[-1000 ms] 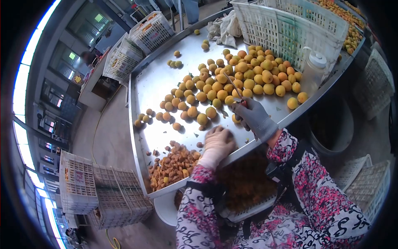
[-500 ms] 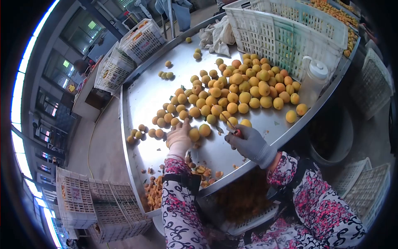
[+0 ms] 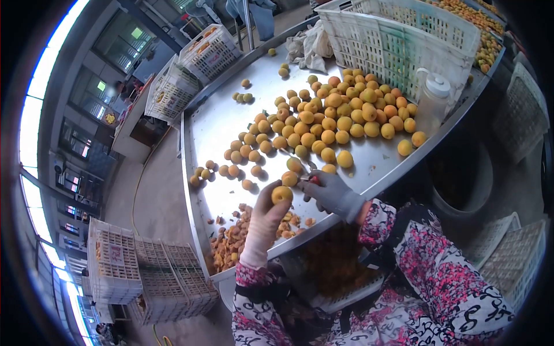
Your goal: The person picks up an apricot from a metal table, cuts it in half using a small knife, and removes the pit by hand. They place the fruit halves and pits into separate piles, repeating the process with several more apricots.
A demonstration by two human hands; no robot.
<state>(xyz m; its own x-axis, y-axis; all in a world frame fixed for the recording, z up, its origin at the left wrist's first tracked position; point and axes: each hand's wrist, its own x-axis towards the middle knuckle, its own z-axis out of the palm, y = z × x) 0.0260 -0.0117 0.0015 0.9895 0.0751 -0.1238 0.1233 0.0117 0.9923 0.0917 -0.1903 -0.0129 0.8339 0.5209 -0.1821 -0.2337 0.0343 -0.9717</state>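
Observation:
My left hand point(image 3: 264, 222), in a pale glove, grips a yellow apricot point(image 3: 282, 195) above the near part of the metal table point(image 3: 222, 124). My right hand point(image 3: 336, 197), in a grey glove, is closed around a red-handled tool point(image 3: 313, 180) with a thin metal shaft; its tip is hard to make out. The tool is close to the held apricot, just right of it. Beyond both hands spreads a pile of whole apricots point(image 3: 329, 124). Below my left hand lies a heap of brownish pits and scraps point(image 3: 229, 245) in the table's near corner.
A white plastic crate point(image 3: 398, 55) and a lidded clear jug point(image 3: 434, 101) stand along the table's right side, with a crumpled cloth point(image 3: 309, 47) at the back. Stacked crates point(image 3: 156, 277) are on the floor at left. A dark tub point(image 3: 461, 179) sits at right.
My left hand has lifted an apricot off the table and drawn it back toward me. My right hand with the tool has moved left, closer to it. The view has shifted slightly.

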